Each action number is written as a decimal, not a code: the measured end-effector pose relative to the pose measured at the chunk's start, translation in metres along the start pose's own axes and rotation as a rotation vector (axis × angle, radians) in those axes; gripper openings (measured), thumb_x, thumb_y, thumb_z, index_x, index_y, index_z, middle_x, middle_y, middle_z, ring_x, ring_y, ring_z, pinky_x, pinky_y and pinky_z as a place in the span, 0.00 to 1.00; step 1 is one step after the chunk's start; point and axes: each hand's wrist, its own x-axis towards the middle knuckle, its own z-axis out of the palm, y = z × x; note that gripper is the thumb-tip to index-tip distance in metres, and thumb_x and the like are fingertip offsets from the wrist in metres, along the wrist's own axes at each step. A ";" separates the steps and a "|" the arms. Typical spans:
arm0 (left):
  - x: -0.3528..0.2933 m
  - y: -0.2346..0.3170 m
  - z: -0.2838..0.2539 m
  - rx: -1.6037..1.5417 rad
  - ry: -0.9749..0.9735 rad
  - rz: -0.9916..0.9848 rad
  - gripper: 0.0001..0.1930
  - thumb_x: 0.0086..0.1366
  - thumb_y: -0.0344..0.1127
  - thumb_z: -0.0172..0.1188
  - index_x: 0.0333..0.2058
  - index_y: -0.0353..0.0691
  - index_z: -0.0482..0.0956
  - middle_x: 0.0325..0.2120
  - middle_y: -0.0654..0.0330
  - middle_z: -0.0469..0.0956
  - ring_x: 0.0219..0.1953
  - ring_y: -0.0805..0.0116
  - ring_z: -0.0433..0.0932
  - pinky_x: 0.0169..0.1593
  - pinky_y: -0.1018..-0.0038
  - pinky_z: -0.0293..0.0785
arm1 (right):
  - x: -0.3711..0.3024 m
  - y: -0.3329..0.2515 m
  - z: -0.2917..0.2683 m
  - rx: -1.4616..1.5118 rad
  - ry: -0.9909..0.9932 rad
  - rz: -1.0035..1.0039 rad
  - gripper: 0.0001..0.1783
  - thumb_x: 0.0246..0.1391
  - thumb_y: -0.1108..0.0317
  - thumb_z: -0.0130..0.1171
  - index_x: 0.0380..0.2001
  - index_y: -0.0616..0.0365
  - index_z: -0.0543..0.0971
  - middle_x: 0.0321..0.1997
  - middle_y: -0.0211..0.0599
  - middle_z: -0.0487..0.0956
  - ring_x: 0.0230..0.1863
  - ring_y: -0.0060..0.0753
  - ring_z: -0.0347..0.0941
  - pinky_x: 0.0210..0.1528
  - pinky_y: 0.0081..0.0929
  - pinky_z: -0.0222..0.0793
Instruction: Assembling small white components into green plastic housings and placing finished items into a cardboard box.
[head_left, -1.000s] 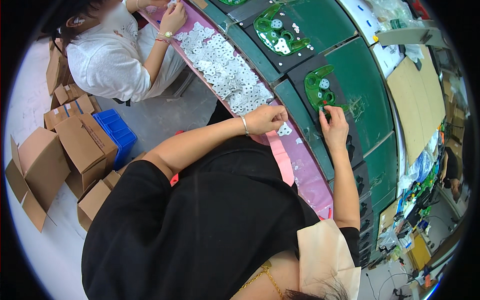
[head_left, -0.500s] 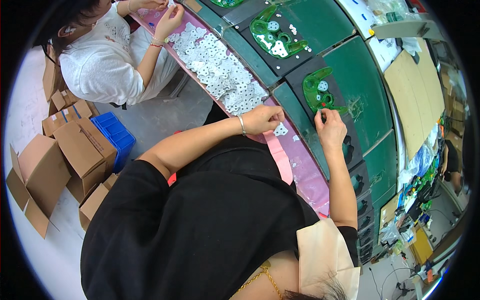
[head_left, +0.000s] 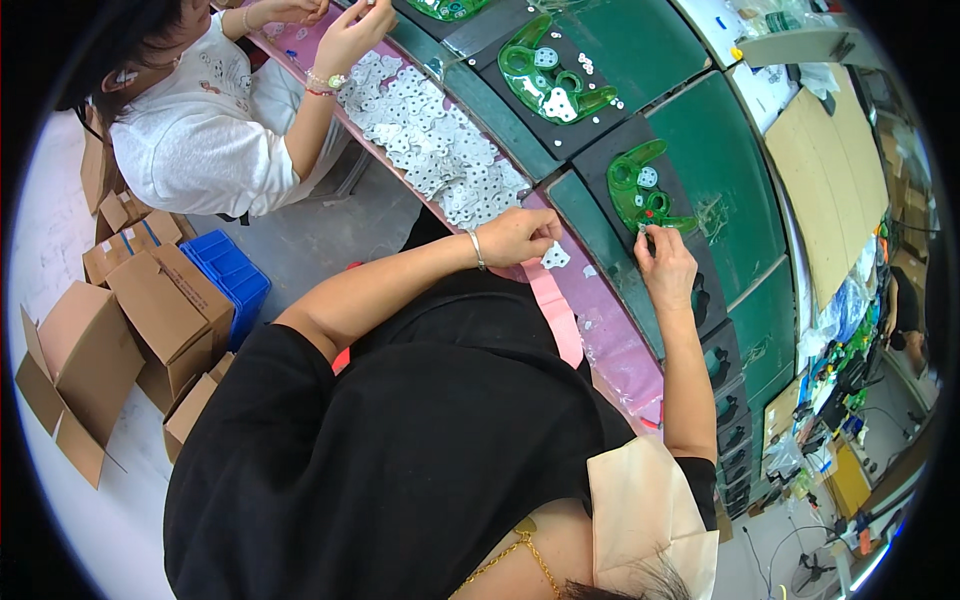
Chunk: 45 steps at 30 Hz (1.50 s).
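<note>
I can't read any words or numbers here. The brown cardboard box (head_left: 168, 308) by the blue plastic bin (head_left: 230, 283) has dark marks, too tiny to read.

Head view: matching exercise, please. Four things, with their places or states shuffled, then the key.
1. Person's right hand
2. Person's left hand
3. Heap of flat white perforated pieces
4. Blue plastic crate

A. Beside brown cardboard boxes
B. Fingers curled, next to a single white perforated piece
C. Fingertips at the lower end of a curved translucent green shell
D. Spread along the long pink tray

Pairs: 1-C, 2-B, 3-D, 4-A
</note>
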 end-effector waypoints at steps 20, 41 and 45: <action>0.005 -0.003 0.005 -0.009 -0.023 -0.007 0.07 0.55 0.27 0.53 0.34 0.34 0.70 0.24 0.58 0.75 0.28 0.72 0.76 0.34 0.77 0.72 | -0.030 0.008 -0.008 0.218 0.040 0.317 0.07 0.43 0.72 0.58 0.29 0.57 0.75 0.28 0.36 0.73 0.23 0.37 0.72 0.24 0.28 0.69; 0.012 0.005 0.010 0.003 -0.075 -0.074 0.07 0.56 0.27 0.52 0.34 0.35 0.70 0.24 0.60 0.75 0.28 0.74 0.75 0.34 0.78 0.71 | -0.016 0.056 -0.035 -0.018 -0.377 -0.241 0.09 0.44 0.70 0.57 0.32 0.57 0.73 0.34 0.32 0.71 0.32 0.34 0.73 0.31 0.27 0.71; 0.014 0.002 0.010 0.010 -0.070 -0.059 0.07 0.56 0.27 0.52 0.34 0.34 0.70 0.24 0.60 0.75 0.28 0.74 0.75 0.34 0.78 0.71 | -0.016 0.061 -0.037 0.011 -0.377 -0.286 0.11 0.41 0.72 0.59 0.32 0.57 0.72 0.34 0.35 0.72 0.32 0.37 0.72 0.30 0.28 0.71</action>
